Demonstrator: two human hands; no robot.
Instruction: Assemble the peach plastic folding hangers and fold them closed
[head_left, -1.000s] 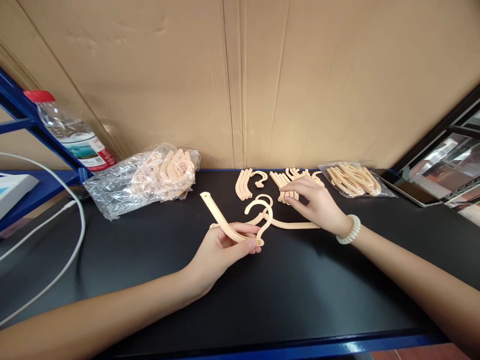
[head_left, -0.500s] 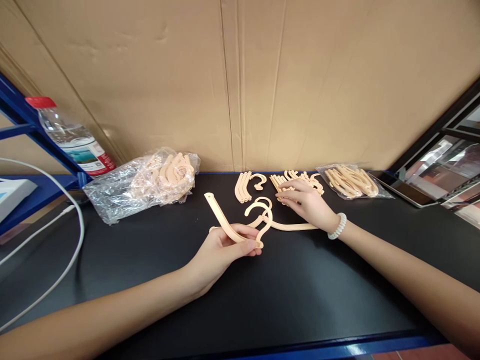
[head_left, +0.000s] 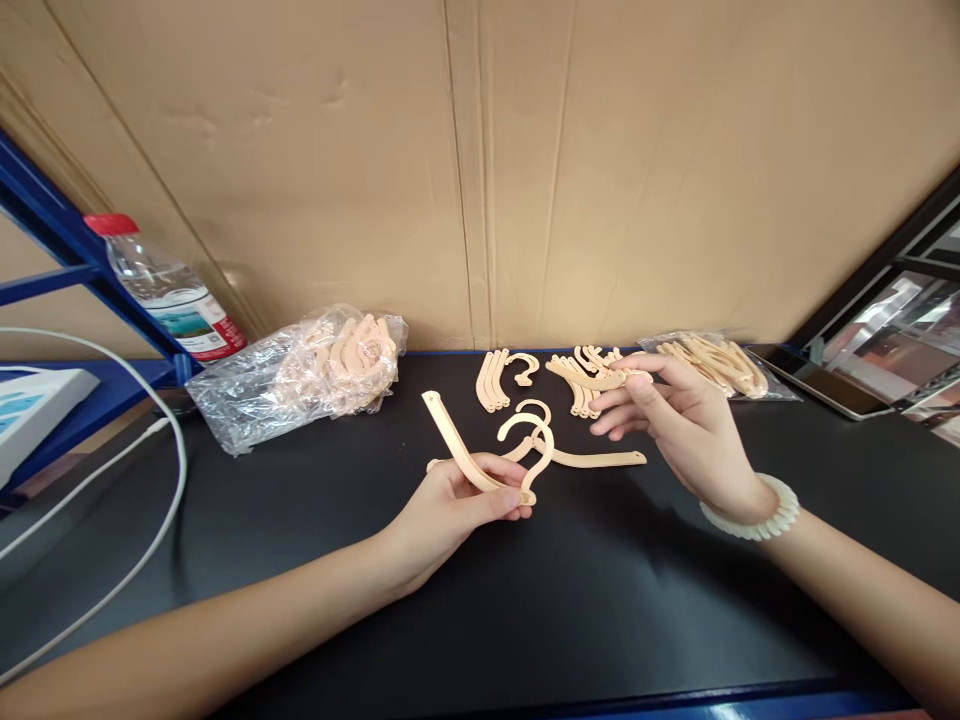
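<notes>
My left hand (head_left: 457, 500) is closed on a beige hanger hook (head_left: 541, 455) with one curved hanger arm (head_left: 456, 440) joined at its base. Raised over the table, my right hand (head_left: 686, 425) pinches a single curved hanger arm (head_left: 589, 378) between thumb and fingers. Behind the left hand lies a joined hanger (head_left: 600, 460) with its hook and two arms spread, partly hidden by the held piece. Farther back are a row of loose hanger arms (head_left: 493, 380), a loose hook (head_left: 525, 368) and another group of arms (head_left: 581, 398).
A clear bag of beige hanger parts (head_left: 341, 360) lies at the back left, beside a red-capped water bottle (head_left: 176, 295). Another bag of arms (head_left: 712, 362) and a dark flat device (head_left: 821, 382) lie at the back right. A white cable (head_left: 178, 450) loops on the left.
My right hand has lifted a hanger arm from the back group and moved it right and toward me. My left hand keeps its hold, nearly still. The view has shifted slightly.
</notes>
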